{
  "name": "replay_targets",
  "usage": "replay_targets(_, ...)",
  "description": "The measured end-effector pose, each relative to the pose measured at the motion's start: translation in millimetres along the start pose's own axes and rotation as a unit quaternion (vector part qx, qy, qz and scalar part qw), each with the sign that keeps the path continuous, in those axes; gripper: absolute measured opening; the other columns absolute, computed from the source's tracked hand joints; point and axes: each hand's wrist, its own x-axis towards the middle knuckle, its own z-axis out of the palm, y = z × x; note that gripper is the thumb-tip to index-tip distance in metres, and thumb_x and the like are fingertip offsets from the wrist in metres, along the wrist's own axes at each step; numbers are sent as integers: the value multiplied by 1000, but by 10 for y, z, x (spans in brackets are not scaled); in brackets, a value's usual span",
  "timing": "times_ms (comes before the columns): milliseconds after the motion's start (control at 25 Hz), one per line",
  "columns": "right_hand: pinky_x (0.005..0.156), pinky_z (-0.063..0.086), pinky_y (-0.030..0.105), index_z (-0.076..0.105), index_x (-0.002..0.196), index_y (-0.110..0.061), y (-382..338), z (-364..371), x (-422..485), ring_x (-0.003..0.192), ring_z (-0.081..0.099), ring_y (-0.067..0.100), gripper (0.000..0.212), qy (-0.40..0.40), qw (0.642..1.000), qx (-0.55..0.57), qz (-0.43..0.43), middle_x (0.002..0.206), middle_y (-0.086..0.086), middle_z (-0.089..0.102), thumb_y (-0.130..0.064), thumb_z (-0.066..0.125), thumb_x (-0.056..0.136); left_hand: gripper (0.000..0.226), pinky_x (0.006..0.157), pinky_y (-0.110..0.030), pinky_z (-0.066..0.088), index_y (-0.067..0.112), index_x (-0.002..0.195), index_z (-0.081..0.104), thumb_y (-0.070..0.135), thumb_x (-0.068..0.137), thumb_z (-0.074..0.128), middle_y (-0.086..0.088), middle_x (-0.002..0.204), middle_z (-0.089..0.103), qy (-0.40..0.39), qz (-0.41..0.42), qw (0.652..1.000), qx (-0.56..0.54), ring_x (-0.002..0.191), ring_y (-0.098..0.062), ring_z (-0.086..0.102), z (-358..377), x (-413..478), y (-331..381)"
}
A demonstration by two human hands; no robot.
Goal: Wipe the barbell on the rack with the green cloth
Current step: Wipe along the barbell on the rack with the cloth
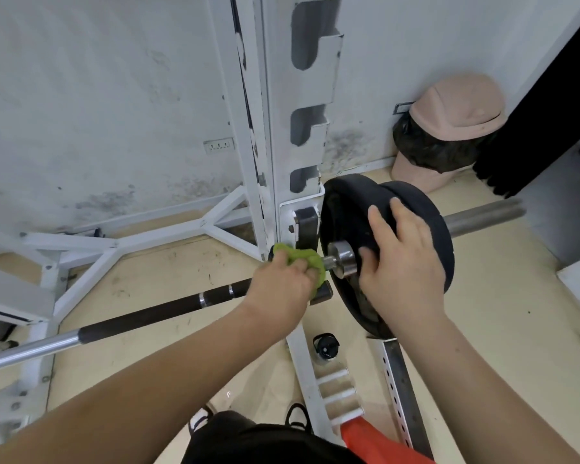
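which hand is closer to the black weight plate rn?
Right. The right hand rests on the weight plate, fingers over its rim. The left hand grips the green cloth on the barbell, beside the plate, not touching it.

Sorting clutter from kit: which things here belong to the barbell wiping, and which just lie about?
Job: crumpled green cloth, long steel barbell, black round weight plates, white metal rack, left hand, right hand.
Lying about: pink plastic lidded bin, small black bottle.

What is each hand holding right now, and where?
Left hand grips the bunched green cloth against the barbell; right hand rests open on the weight plate.
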Motion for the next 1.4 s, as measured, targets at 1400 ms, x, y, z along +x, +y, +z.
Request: replay_targets(1400,66,46,31,75,85,-16,-401,778,-323,102,59,22,12,-244,967,-33,-58,100,-3,64,-24,67,81,22,65,-35,44,27,105,63,33,85,55,6,99,67,12,-217,971,-98,98,-27,53,286,-676,-918)
